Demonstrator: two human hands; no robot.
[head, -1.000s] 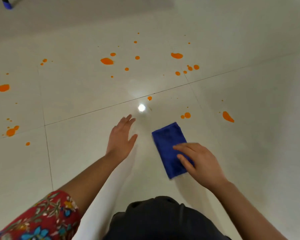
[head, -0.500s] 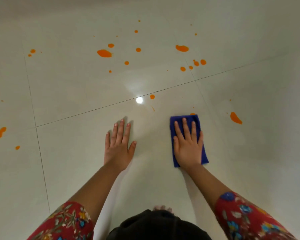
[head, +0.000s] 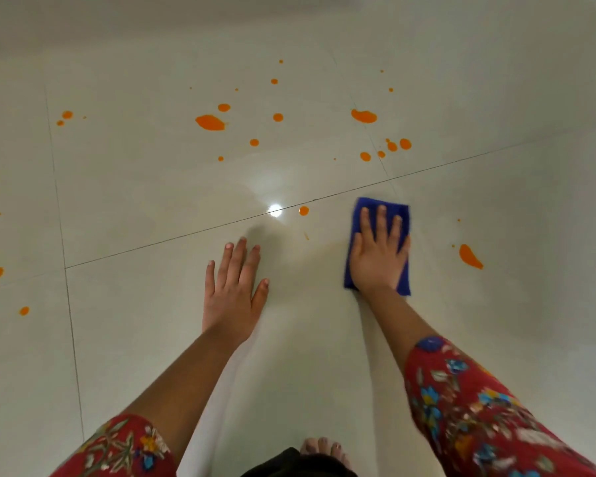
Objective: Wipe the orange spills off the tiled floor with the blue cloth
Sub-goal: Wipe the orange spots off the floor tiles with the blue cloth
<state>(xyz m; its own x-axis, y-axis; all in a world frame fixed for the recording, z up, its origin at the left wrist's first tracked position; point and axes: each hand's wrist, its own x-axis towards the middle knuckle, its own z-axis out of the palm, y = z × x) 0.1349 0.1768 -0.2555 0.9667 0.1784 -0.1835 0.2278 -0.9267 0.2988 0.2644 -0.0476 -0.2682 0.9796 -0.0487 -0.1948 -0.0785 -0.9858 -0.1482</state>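
No writing, label, brand or number can be read on the blue cloth (head: 389, 206) at 1 o'clock or the tiled floor (head: 152, 339) (the sleeve (head: 479, 418) at 5 o'clock bears only flowers).

I count one blue cloth (head: 389, 204), two hands, a left hand (head: 233, 290) and a right hand (head: 379, 259), four large orange spills (head: 210, 122), and small drops (head: 303, 210) beyond counting.

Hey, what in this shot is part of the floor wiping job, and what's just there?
Part of the job:
cloth
right hand, pressing flat on the cloth
orange spills, many not yet wiped
floor

Just there:
left hand, flat on the floor
glare on the tile
toes at the bottom edge
sleeves
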